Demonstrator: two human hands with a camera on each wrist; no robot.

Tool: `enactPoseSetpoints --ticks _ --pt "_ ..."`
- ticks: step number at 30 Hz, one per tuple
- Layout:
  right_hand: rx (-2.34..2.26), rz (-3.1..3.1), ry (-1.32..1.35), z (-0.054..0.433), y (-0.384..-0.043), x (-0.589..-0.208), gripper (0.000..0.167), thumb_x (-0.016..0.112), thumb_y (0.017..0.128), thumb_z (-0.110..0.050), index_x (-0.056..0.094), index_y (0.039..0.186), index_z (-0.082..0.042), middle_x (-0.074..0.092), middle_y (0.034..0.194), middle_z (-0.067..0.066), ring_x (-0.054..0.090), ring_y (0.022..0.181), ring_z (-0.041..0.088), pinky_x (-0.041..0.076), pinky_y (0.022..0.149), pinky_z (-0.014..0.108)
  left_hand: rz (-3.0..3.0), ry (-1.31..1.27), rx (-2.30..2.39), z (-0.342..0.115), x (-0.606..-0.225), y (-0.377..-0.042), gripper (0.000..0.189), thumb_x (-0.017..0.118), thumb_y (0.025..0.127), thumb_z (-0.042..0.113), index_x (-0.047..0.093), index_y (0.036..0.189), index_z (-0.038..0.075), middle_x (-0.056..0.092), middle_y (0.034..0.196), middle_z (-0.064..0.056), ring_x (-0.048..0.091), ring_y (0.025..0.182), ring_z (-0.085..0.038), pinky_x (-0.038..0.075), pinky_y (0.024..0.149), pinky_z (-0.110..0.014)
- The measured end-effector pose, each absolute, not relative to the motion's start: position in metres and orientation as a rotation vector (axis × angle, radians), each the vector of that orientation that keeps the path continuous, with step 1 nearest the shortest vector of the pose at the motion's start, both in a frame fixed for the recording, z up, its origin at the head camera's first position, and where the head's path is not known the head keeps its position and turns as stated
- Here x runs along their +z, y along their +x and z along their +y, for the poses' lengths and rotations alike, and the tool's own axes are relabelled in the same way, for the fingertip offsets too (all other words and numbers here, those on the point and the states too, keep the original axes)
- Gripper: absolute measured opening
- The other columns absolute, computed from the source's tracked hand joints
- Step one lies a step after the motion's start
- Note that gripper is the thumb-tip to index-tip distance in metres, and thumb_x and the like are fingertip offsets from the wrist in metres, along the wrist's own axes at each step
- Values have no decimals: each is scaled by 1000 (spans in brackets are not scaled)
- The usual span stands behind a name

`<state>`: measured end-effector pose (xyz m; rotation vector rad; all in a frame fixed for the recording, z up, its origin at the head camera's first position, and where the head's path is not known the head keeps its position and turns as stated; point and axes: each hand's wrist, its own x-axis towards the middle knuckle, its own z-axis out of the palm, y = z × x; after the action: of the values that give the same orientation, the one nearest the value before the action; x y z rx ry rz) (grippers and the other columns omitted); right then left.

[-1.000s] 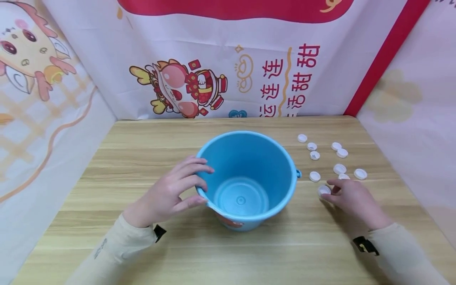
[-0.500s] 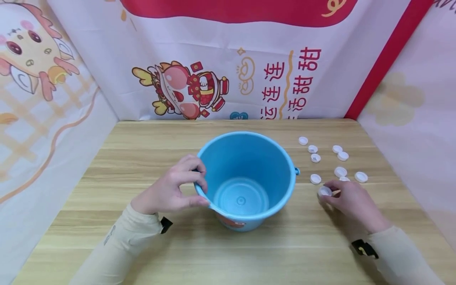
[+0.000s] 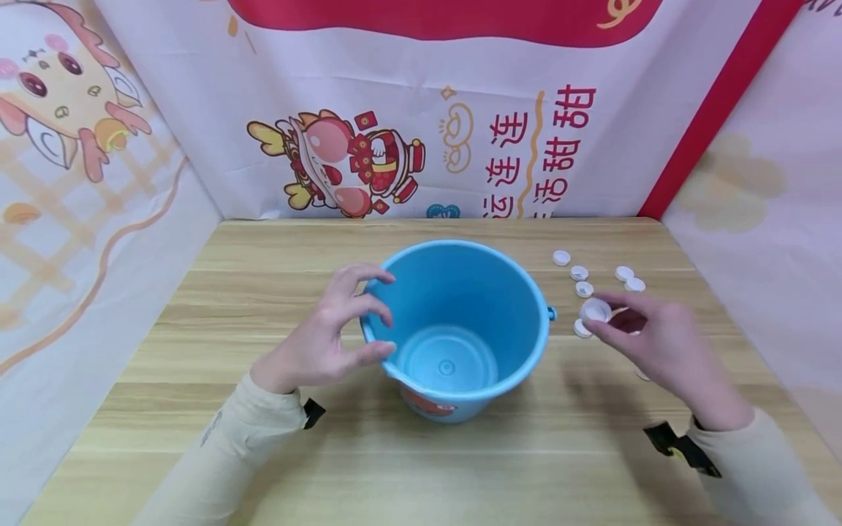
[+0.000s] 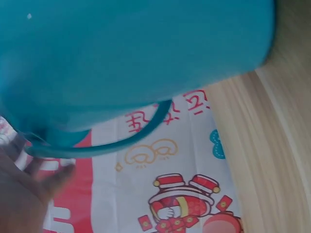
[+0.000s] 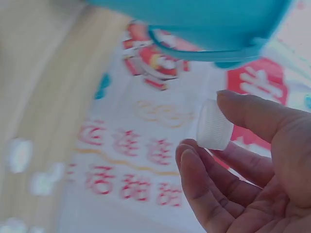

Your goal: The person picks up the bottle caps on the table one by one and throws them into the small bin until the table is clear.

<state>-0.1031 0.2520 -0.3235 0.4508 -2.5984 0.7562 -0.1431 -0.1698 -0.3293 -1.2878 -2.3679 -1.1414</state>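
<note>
A blue bucket [image 3: 454, 292] stands upright on the table, its inside showing bare down to the base. At its left rim is my left hand [image 3: 316, 336], fingers spread and loosely bent over the edge, the thumb apart from them. The left wrist view shows that hand [image 4: 24, 194] partly, beside the bucket's handle [image 4: 121, 145]. My right hand [image 3: 677, 351] holds a white bottle cap [image 3: 595, 311] raised over the table, right of the bucket. The right wrist view shows the cap's ribbed side [image 5: 214, 126] pinched between thumb and fingers.
Several more white caps lie on the table right of the bucket, including a far cap [image 3: 561, 258] and a pair with this cap [image 3: 634, 284]. Some are hidden behind my right hand. Printed cloth [image 3: 395, 73] hangs around the wooden table [image 3: 263, 248].
My right hand has lifted the cap off the table and carried it slightly up and away from me. My left fingers have loosened and spread at the bucket's rim.
</note>
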Motion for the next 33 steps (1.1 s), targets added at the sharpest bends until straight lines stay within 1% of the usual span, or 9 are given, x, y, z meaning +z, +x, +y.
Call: enactPoseSetpoints --ticks 4,9,11,15,18,21,24,29,33 --pt "789 -2497 511 237 -99 -297 48 89 70 -3 73 115 -5 71 83 3 62 66 2 49 64 7 -2503 -1149 -1099 -169 -327 -136 35 65 92 49 63 117 24 35 152 -2 26 140 -23 48 97 -53" --pt "850 -2482 599 210 -96 -268 52 89 72 -8 72 120 -8 73 91 0 65 72 6 51 67 9 -2598 -1081 -1074 -172 -324 -130 31 67 92 44 64 116 24 35 153 0 27 141 -24 51 95 -52" --pt "868 -2501 645 199 -97 -260 50 88 73 -8 72 120 -8 73 93 -1 66 73 8 53 66 13 -2597 -1087 -1056 -172 -325 -130 36 66 92 50 64 116 24 34 154 -1 25 143 -25 51 94 -53" --pt "910 -2560 725 178 -101 -249 42 85 79 -12 72 119 -8 72 95 0 67 76 10 58 67 23 -2576 -1142 -1011 -171 -329 -130 57 59 86 67 62 120 21 33 156 -3 17 148 -27 47 98 -56" --pt "896 -2625 770 164 -108 -242 40 82 83 -18 71 121 -9 72 98 2 67 79 13 60 68 31 -2560 -1169 -1014 -168 -330 -130 63 62 83 67 59 123 18 33 157 -2 13 150 -25 46 99 -55" --pt "829 -2718 808 150 -119 -236 42 81 85 -25 70 123 -10 72 102 3 68 83 17 60 69 36 -2539 -1176 -1034 -169 -331 -130 56 73 83 55 58 120 16 36 156 -1 15 150 -24 47 99 -51" --pt "739 -2809 852 139 -130 -230 43 78 87 -33 70 124 -13 72 103 2 67 85 17 60 68 36 -2528 -1184 -1027 -169 -329 -130 49 80 80 45 58 111 16 38 155 -2 18 149 -24 46 99 -50" --pt "639 -2860 996 123 -145 -222 41 79 86 -32 71 122 -14 73 101 2 68 84 16 60 70 35 -2530 -1197 -996 -171 -327 -131 41 81 79 45 59 101 18 39 155 -2 21 148 -24 46 100 -51" --pt "557 -2889 1068 110 -152 -217 41 81 84 -30 72 121 -12 73 101 3 67 83 16 59 70 34 -2525 -1210 -972 -171 -326 -132 38 82 79 45 60 99 20 40 155 -2 23 148 -25 47 99 -50"
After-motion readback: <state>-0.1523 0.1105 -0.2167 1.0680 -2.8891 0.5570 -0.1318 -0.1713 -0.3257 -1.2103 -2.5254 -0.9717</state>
